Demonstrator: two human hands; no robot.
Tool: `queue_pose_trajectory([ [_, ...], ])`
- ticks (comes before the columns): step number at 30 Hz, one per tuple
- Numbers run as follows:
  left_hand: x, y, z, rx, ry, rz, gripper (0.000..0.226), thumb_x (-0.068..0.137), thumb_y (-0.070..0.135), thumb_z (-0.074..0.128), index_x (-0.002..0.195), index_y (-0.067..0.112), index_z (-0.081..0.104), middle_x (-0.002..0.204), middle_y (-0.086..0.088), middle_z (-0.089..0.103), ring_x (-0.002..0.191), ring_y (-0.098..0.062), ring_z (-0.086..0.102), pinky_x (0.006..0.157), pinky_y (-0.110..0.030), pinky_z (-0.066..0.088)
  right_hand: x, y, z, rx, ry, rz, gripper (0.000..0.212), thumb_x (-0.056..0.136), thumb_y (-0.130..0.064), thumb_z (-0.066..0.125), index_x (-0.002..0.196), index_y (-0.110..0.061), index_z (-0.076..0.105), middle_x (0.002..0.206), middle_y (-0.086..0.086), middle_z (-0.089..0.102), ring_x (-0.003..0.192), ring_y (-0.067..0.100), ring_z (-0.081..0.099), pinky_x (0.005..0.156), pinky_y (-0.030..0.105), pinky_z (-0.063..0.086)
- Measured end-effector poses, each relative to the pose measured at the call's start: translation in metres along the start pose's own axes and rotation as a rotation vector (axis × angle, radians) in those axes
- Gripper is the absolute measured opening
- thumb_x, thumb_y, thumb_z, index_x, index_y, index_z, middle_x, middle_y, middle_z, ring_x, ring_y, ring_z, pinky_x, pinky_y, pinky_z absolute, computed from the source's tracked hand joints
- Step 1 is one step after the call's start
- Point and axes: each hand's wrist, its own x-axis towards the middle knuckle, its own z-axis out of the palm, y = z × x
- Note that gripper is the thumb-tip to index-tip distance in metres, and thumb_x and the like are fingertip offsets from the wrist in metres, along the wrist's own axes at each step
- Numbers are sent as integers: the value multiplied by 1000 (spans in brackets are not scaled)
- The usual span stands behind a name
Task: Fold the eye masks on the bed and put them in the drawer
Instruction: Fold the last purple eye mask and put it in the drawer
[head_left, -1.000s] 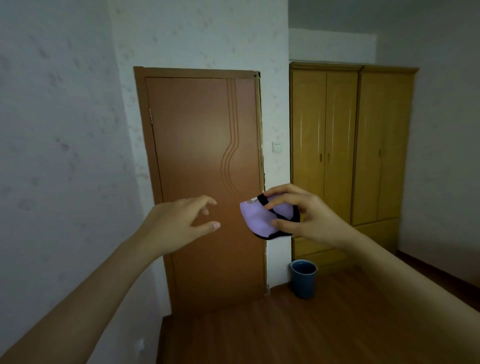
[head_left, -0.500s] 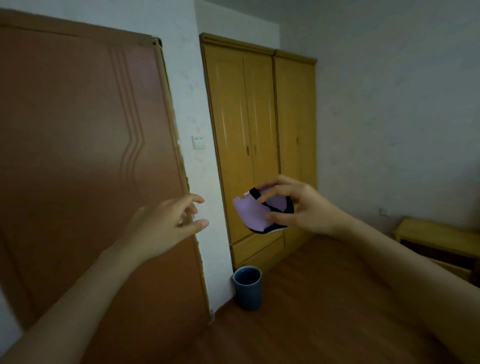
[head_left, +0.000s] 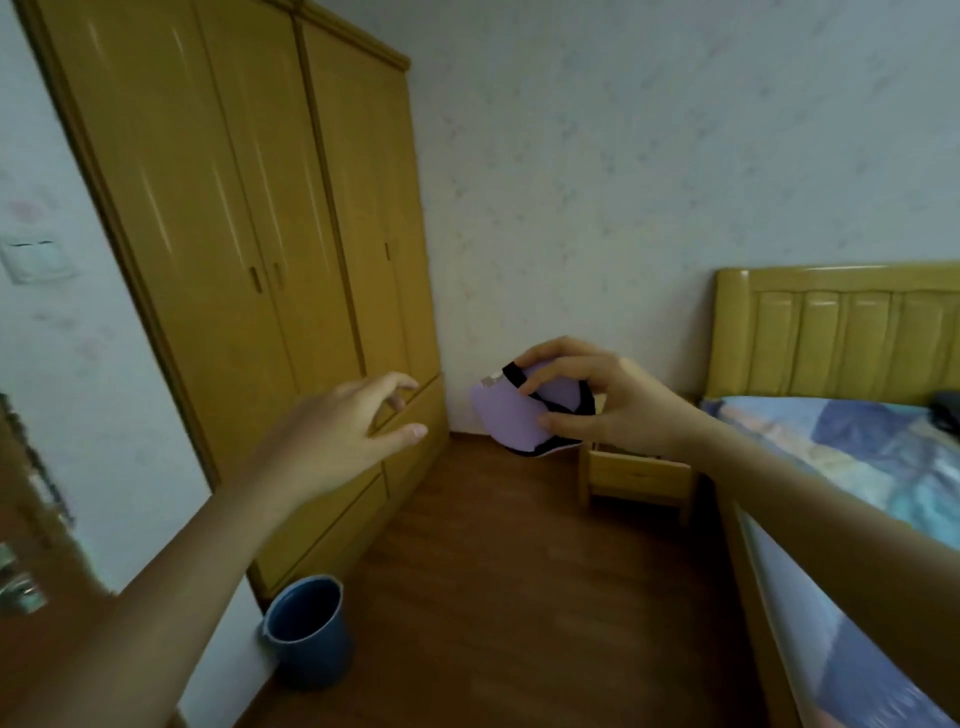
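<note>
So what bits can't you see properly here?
- Small wooden bedside cabinet, head view: the right hand and folded lilac eye mask with black strap cover its top, so an open drawer can't be confirmed.
- Dark object on the patterned bed: cut off by the right edge.
- Brown door: blurred, cut off left.

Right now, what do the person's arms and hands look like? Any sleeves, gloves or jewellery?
Both forearms are bare as far as the picture shows, with no sleeves in view. The left hand and right hand wear no gloves, and no rings, watch or bracelets can be seen on either.
</note>
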Motion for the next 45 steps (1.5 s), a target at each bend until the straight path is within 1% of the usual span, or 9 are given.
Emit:
queue_pose_trajectory([
  [4, 95, -9, 39, 19, -14, 67, 50, 87, 63, 43, 131, 41, 37, 116, 24, 50, 99, -5, 57, 75, -32, 52, 25, 80, -14, -50, 12, 62, 24, 83, -16, 70, 106, -21, 68, 128, -4, 54, 120, 6, 51, 96, 18, 44],
  [9, 203, -22, 86, 9, -17, 116, 53, 83, 70, 39, 129, 44, 37, 114, 27, 50, 94, -5, 59, 71, -34, 54, 54, 172, -33, -97, -2, 128, 24, 84, -18, 69, 107, -22, 67, 128, -5, 53, 120, 5, 51, 97, 20, 44],
  [15, 337, -20, 150, -51, -51, 208, 51, 84, 65, 45, 128, 41, 41, 117, 23, 53, 102, -2, 55, 67, -25, 42, 86, 281, -55, -115, 39, 204, 25, 83, -13, 70, 107, -18, 67, 127, -4, 54, 117, 1, 51, 92, 11, 41],
  [22, 504, -2, 237, -183, -86, 354, 48, 82, 67, 47, 123, 44, 43, 109, 26, 54, 99, -4, 56, 86, -39, 50, 120, 413, -82, -177, 99, 316, 25, 82, -12, 70, 106, -20, 67, 124, -6, 52, 116, -1, 49, 93, 14, 43],
  [30, 662, 36, 330, -254, -217, 489, 46, 80, 65, 50, 120, 42, 47, 109, 23, 59, 101, -6, 59, 85, -38, 49, 125, 541, -123, -214, 140, 496, 25, 81, -10, 70, 105, -19, 67, 125, -4, 53, 111, -8, 49, 83, 7, 42],
  [33, 712, 57, 364, -279, -252, 519, 46, 79, 66, 48, 119, 44, 46, 108, 24, 59, 99, -3, 58, 85, -39, 50, 120, 591, -141, -198, 144, 550, 26, 82, -11, 71, 106, -20, 67, 127, -2, 53, 114, -2, 50, 83, 11, 45],
  [38, 789, 86, 430, -281, -311, 497, 42, 82, 60, 52, 120, 44, 46, 107, 25, 57, 99, -2, 57, 85, -38, 49, 113, 695, -166, -176, 113, 614, 26, 82, -14, 71, 107, -20, 67, 128, -3, 52, 117, 8, 51, 87, 18, 49],
  [43, 859, 105, 494, -308, -371, 431, 43, 84, 58, 52, 123, 39, 47, 109, 22, 57, 100, -3, 56, 77, -31, 46, 113, 800, -180, -108, 53, 648, 27, 81, -15, 72, 107, -21, 67, 127, -5, 52, 114, 1, 49, 85, 13, 46],
  [45, 882, 110, 522, -369, -415, 393, 43, 85, 57, 52, 123, 38, 47, 110, 20, 58, 100, -3, 57, 81, -33, 49, 113, 842, -182, -81, 10, 667, 27, 81, -19, 72, 107, -26, 67, 128, -7, 52, 116, 2, 49, 88, 16, 45],
])
